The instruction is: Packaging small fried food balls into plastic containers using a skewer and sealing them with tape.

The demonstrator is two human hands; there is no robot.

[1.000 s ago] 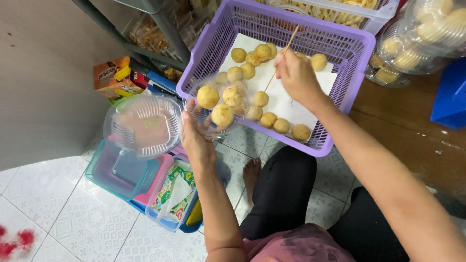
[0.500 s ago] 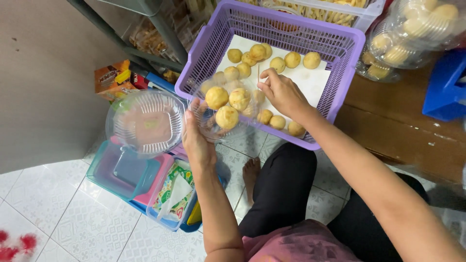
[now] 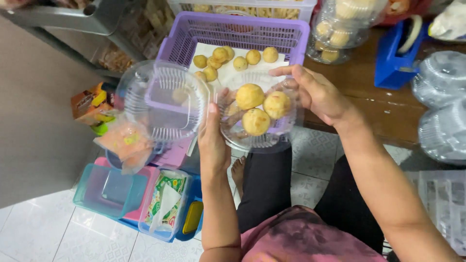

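Observation:
My left hand (image 3: 213, 140) grips the hinge of an open clear plastic clamshell box (image 3: 167, 104). Its right half holds three round yellow pastry balls (image 3: 259, 107); the empty lid half stands open to the left. My right hand (image 3: 315, 92) holds the right rim of the filled half. Behind the box a purple plastic basket (image 3: 242, 31) lined with white paper holds several more yellow balls (image 3: 228, 58).
A blue tape dispenser (image 3: 400, 51) stands on the wooden table (image 3: 388, 111) at right, beside stacked clear containers (image 3: 441, 111). Filled clear boxes (image 3: 340, 24) sit at top. Coloured plastic tubs (image 3: 121, 191) and snack packets lie on the tiled floor at left.
My right hand left the basket and took hold of the box's right rim. The box moved closer to me, away from the basket, with three balls in it.

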